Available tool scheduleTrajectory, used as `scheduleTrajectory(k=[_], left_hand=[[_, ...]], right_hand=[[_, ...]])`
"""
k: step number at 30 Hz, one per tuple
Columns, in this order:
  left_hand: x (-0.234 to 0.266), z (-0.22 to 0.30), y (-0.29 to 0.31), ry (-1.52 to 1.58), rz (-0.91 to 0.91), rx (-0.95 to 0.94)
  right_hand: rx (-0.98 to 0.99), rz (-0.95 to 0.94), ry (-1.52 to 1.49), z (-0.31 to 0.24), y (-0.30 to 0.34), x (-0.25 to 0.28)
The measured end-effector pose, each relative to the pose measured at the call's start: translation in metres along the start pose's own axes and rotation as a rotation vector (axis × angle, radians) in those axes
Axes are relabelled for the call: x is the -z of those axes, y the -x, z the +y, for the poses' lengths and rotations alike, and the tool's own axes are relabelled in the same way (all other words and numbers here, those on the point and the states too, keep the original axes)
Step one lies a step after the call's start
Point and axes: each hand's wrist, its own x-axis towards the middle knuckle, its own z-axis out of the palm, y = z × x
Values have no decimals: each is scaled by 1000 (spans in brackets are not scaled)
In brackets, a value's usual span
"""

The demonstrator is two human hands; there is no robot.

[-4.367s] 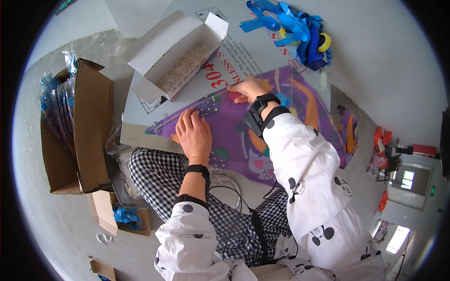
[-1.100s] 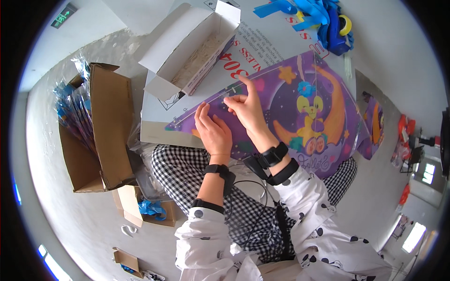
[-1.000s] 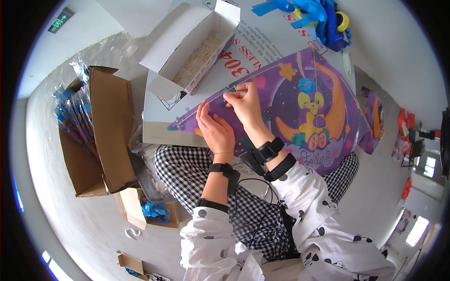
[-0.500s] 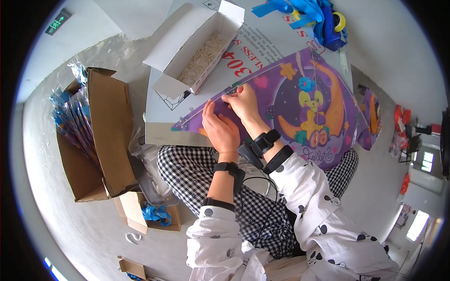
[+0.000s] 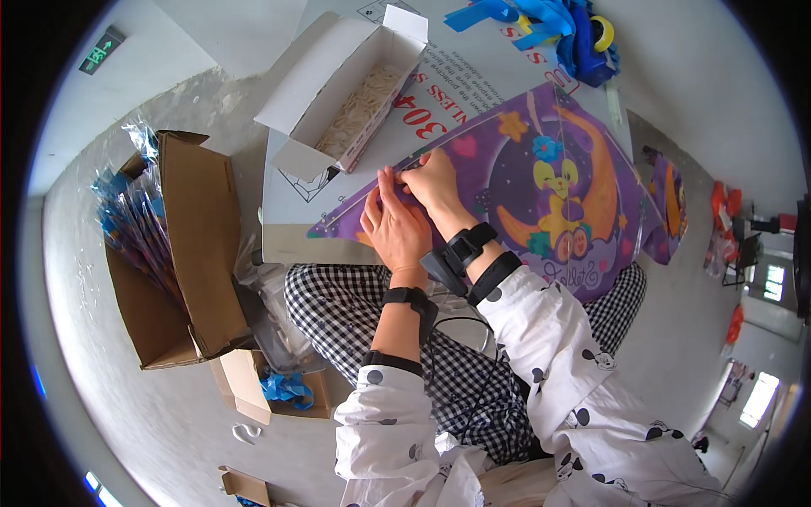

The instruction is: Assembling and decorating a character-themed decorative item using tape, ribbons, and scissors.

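While the left hand [image 5: 399, 235] rested spread on a purple printed sheet [image 5: 507, 182] at the center of the frame, the right hand [image 5: 434, 184] worked beside it, fingertips closed at the sheet's upper-left edge; anything they gripped was hidden. The sheet spanned the table [image 5: 287, 245] and a checked trouser knee [image 5: 623, 300]. An open white box [image 5: 312, 80] of small pale pieces [image 5: 365, 106] stood above left, blue ribbons [image 5: 538, 34] at upper right.

Apparently a workshop (bare grey floor [image 5: 173, 439]), with worktable [image 5: 285, 242] and cardboard box [image 5: 199, 245] of bagged goods [image 5: 135, 215]
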Motion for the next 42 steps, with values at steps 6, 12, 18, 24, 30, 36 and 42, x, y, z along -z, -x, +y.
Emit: scheduleTrajectory(k=[6, 12, 18, 24, 30, 36, 42], left_hand=[[0, 0, 0, -73, -35, -42], [-1, 0, 1, -109, -84, -22], [-1, 7, 0, -190, -21, -84], [9, 10, -4, -223, -109, -111], [18, 4, -12, -516, -248, -330], [16, 1, -27, -703, -248, -515], [-3, -11, -3, -521, -260, -455]], right_hand=[[-2, -9, 35, 0, -1, 1], [36, -44, 74, -2, -7, 3], [-687, -344, -797, -2, -5, 45], [-530, -388, -1181, 27, 50, 90], [-294, -314, -620, 96, 160, 215], [-295, -46, -455, 167, 230, 318], [-259, 143, -642, 220, 249, 329]])
